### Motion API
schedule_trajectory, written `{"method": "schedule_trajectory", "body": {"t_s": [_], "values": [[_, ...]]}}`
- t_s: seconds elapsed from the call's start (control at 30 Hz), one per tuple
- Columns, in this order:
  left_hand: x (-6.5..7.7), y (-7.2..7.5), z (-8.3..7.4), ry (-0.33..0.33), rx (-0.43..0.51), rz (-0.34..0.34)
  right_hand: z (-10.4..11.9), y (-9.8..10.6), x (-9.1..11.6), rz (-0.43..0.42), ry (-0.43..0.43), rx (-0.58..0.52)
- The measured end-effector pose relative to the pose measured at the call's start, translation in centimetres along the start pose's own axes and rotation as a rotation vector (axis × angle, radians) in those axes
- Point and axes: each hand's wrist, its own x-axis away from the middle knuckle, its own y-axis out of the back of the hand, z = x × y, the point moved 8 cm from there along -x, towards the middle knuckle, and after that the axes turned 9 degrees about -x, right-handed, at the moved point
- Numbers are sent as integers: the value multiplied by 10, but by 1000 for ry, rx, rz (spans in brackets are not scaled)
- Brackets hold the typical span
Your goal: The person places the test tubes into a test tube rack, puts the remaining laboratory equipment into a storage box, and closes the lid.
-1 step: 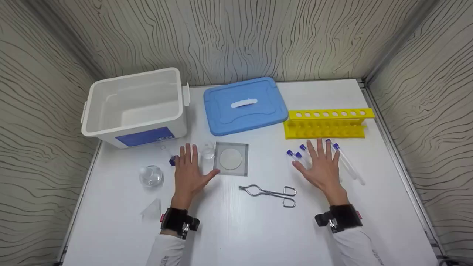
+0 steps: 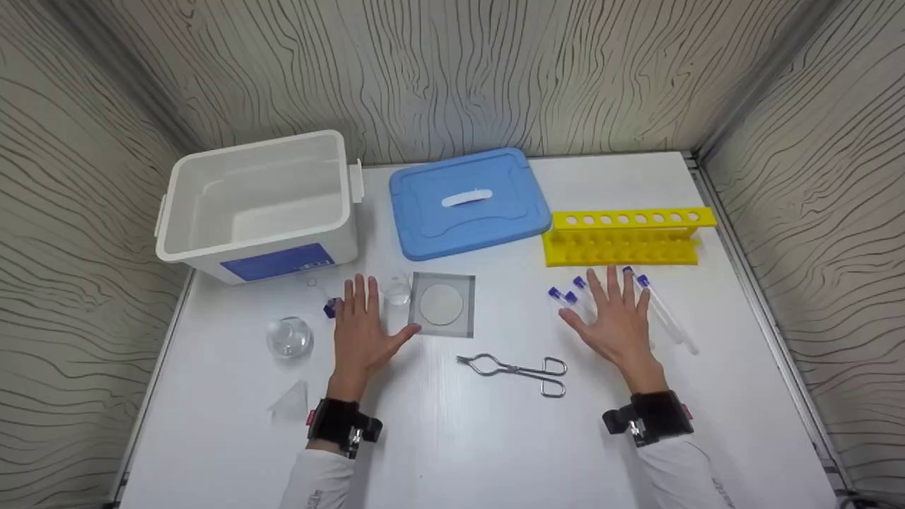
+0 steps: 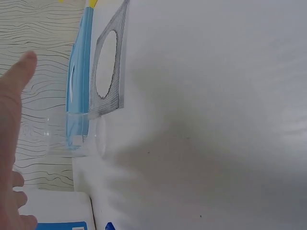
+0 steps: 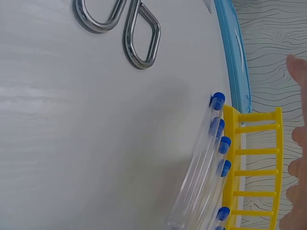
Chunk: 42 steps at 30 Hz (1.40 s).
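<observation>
My left hand (image 2: 364, 336) hovers palm down over the table with fingers straight and thumb out, holding nothing. Nearest it are a clear beaker (image 2: 399, 293), a grey wire gauze (image 2: 442, 304) with a white round centre, and a dark blue piece (image 2: 330, 307) partly behind the fingers. Likewise flat and spread, my right hand (image 2: 616, 329) is above several clear test tubes with blue caps, one tube (image 2: 662, 309) lying beside it; it partly hides others. Both wrist views show the hands raised off the surface. Metal crucible tongs (image 2: 512, 369) lie between the hands.
A yellow test tube rack (image 2: 619, 261) stands behind the tubes. At the back are an open white box (image 2: 191, 254) and its blue lid (image 2: 470, 223). Left of my left hand are a round clear flask (image 2: 290, 339) and a translucent triangular piece (image 2: 291, 403). Patterned walls (image 2: 452, 78) enclose the table.
</observation>
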Motion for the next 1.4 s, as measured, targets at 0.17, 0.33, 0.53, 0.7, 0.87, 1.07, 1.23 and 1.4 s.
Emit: {"method": "schedule_trajectory", "body": {"t_s": [0.17,0.33,0.53,0.7,0.87,1.07,1.23,1.4], "values": [[0,6,-3,3,9,-15,-1,2,-1,-4,3,-6],[-2,14,-15,-35,39,-55,-3,7,-4,-9,5,-18],[-3,18,-40,-112,84,-90,-10,13,-15,4,-4,-15],[-6,17,-68,-198,93,-100,-26,21,-32,-11,-34,-20],[-12,12,-94,-266,100,-76,-39,28,-50,-20,-44,-42],[-18,0,-123,-319,75,15,-47,28,-68,4,-61,-12],[-19,-12,-155,-387,36,97,-50,25,-78,32,-78,4],[-18,-22,-181,-447,-3,140,-46,22,-81,44,-87,6]]}}
